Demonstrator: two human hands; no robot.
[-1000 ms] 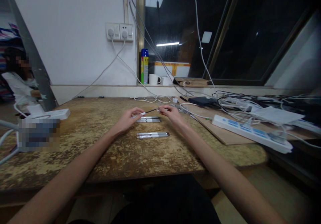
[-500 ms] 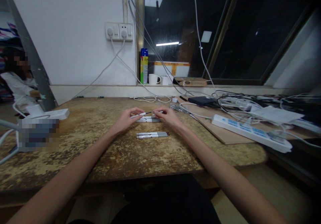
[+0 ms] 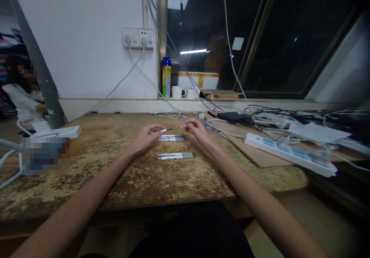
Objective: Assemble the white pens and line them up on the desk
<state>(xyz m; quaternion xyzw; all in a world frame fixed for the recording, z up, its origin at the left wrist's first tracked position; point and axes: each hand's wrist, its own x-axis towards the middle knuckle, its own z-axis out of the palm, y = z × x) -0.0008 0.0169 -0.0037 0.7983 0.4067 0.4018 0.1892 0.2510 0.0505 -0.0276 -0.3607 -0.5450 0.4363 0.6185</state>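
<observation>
My left hand (image 3: 146, 136) pinches the white barrel of a pen (image 3: 162, 131), which points right. A thin dark refill (image 3: 170, 129) sticks out of the barrel's open end. Between the fingertips of my right hand (image 3: 198, 131) is a small pale pen part (image 3: 184, 126), apart from the barrel and in line with the refill; its exact shape is too small to tell. Just below the hands lies a row of white and grey pens (image 3: 170, 138) on the worn wooden table (image 3: 138, 177). Closer to me lies another group of similar pens (image 3: 176, 156).
To the right, a white power strip (image 3: 289, 154) lies on a brown board (image 3: 254, 150) among tangled cables. A clear plastic bag (image 3: 209, 126) is beyond my right hand. A spray can (image 3: 167, 77) and white mug (image 3: 177, 92) stand on the sill. Another person (image 3: 21, 96) is far left.
My right hand has moved a little to the right and up with the small pen part, widening the gap from the barrel. More of the refill shows. My left hand stays nearly still.
</observation>
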